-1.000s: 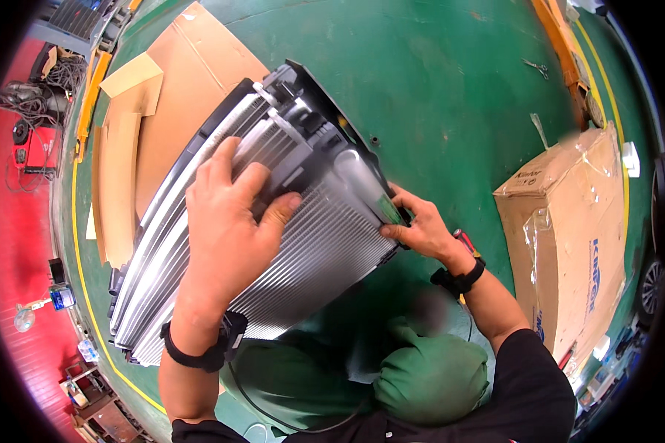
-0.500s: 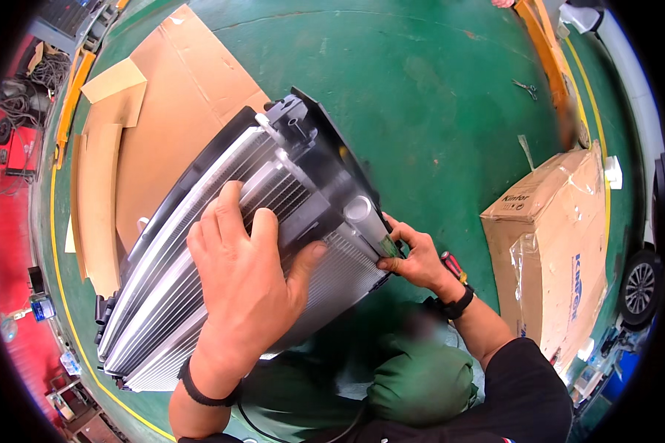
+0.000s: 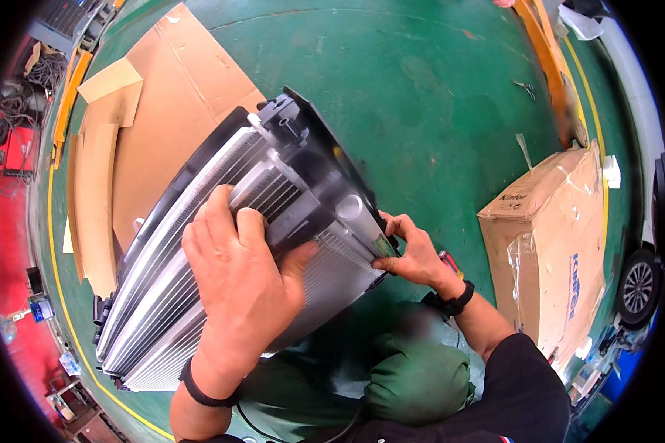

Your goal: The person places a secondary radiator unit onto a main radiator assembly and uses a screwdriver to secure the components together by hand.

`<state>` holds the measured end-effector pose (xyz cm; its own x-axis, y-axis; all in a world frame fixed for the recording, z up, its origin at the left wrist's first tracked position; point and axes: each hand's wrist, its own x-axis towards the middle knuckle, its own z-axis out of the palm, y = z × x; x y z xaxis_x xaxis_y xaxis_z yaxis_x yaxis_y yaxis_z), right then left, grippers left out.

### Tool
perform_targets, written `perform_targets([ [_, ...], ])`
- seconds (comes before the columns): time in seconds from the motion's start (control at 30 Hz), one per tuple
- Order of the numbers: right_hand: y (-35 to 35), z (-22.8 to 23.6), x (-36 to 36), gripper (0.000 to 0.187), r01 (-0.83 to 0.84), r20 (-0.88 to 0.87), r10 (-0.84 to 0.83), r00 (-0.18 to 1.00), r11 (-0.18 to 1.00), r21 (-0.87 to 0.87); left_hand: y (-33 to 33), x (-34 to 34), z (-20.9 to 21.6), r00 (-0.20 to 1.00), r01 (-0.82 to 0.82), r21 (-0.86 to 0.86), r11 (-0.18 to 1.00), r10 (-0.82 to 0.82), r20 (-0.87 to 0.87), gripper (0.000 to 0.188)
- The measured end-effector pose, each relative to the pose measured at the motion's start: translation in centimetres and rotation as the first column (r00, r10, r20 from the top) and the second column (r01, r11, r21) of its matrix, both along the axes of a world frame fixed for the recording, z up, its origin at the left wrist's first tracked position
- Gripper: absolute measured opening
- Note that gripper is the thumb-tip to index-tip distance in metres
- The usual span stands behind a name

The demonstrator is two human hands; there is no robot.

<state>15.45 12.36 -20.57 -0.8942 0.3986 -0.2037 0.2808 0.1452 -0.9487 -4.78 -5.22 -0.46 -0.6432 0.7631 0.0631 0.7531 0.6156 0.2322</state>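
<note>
A car radiator assembly (image 3: 303, 316) with stacked silver finned cores and black plastic end frames stands tilted in front of me. My left hand (image 3: 240, 269) reaches over its top, fingers curled at the silver core and thumb against a black plastic bracket (image 3: 297, 221). Lower on the right end, my right hand (image 3: 414, 255) pinches the assembly's edge beside a silver cylinder (image 3: 351, 210), the thumb on the near side. The tips of the right fingers are partly hidden behind that edge.
Flattened cardboard (image 3: 177, 81) lies on the green floor behind the radiator. A closed cardboard box (image 3: 550, 244) stands to the right, with a red-handled screwdriver (image 3: 451, 263) near it. Small scissors-like tool (image 3: 524, 88) lies farther off. An orange metal beam (image 3: 547, 66) borders the right side.
The radiator assembly has shifted slightly left in view with both hands on it. My left thumb and fingers have drawn in a little around the black bracket.
</note>
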Motion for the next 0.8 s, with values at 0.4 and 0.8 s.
perform_targets([
  [0.4,5.3,9.1,-13.0,0.125,-0.357,-0.350,0.280,0.894,0.917,-0.178,0.2,-0.6,-0.3,1.000,-0.002,0.045,0.999,0.003,-0.019,0.091],
  [0.8,3.2,7.9,-12.8,0.120,-0.181,-0.425,0.156,0.891,0.983,-0.020,2.0,-1.1,-0.2,0.971,-0.203,0.076,0.976,0.191,0.144,0.080],
])
